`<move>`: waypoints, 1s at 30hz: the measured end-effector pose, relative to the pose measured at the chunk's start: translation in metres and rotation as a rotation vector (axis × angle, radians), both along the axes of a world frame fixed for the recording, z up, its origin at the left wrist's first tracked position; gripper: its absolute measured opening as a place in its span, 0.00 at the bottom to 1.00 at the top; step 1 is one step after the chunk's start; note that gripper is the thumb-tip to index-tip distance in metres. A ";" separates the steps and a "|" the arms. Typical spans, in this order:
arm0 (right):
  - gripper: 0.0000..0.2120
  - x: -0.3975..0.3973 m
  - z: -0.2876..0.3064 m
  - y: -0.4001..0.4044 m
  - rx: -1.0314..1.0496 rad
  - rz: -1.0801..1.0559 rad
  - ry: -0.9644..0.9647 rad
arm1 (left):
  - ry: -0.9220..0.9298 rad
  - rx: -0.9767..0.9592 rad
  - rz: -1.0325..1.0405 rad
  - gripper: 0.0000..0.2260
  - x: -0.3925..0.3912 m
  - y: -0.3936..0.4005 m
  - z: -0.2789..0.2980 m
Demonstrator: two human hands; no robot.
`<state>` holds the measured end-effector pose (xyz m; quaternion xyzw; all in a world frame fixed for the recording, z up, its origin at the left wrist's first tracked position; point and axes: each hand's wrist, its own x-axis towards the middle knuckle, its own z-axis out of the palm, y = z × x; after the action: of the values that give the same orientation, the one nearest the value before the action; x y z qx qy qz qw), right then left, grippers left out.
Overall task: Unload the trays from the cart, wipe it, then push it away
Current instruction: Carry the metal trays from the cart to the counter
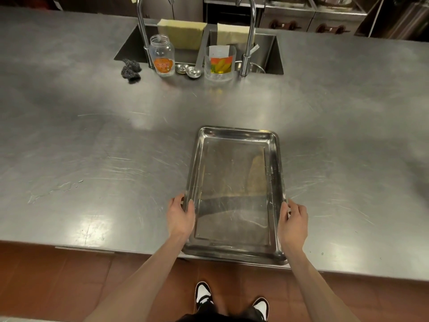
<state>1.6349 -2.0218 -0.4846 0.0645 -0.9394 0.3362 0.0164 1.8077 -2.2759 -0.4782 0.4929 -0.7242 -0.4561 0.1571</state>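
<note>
An empty rectangular steel tray (234, 140) lies on the steel counter (92, 147), its near end just past the counter's front edge. My left hand (181, 217) grips the tray's left rim, thumb over the lip. On the opposite rim, my right hand (293, 221) holds it with curled fingers. The cart is not in view.
A double sink (130, 49) with two tall faucets sits at the back of the counter. Beside it stand a clear jar (162, 55), a clear cup (220, 63), two small metal lids (188, 70) and steel wool (131, 70). Yellow cloths (182, 33) hang over the sink's edge. A wet patch (53, 189) marks the left.
</note>
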 end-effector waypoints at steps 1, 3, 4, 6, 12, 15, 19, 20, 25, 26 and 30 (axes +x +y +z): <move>0.21 0.001 0.007 -0.004 -0.036 0.016 0.013 | 0.025 0.019 -0.008 0.20 0.000 -0.001 0.005; 0.25 0.002 0.028 -0.013 -0.131 0.049 0.009 | 0.100 0.054 -0.035 0.22 0.001 -0.005 0.019; 0.26 0.002 0.041 -0.018 -0.187 0.066 0.004 | 0.143 0.057 -0.050 0.23 0.001 -0.007 0.028; 0.27 0.003 0.068 -0.030 -0.305 0.096 0.003 | 0.231 0.031 -0.060 0.23 -0.001 -0.010 0.049; 0.25 -0.004 0.150 -0.080 -0.698 0.335 0.079 | 0.530 -0.072 0.033 0.21 -0.005 -0.025 0.118; 0.26 -0.009 0.179 -0.114 -0.804 0.488 0.112 | 0.605 -0.158 0.099 0.24 0.002 -0.037 0.149; 0.28 -0.008 0.203 -0.163 -0.834 0.705 0.087 | 0.676 -0.266 0.275 0.29 0.023 -0.052 0.180; 0.29 -0.006 0.208 -0.174 -0.834 0.757 0.068 | 0.677 -0.285 0.327 0.30 0.031 -0.053 0.187; 0.35 0.023 0.229 -0.224 -0.914 1.003 -0.083 | 0.601 -0.448 0.517 0.33 0.084 -0.045 0.210; 0.36 0.031 0.232 -0.234 -0.934 1.053 -0.101 | 0.589 -0.480 0.564 0.33 0.097 -0.041 0.214; 0.34 0.079 0.238 -0.270 -0.964 1.280 -0.185 | 0.525 -0.594 0.774 0.26 0.154 -0.022 0.229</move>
<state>1.7138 -2.2920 -0.2467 0.5478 -0.4695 0.6528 -0.2309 1.9621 -2.2977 -0.2497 0.5272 -0.5242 -0.2491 0.6207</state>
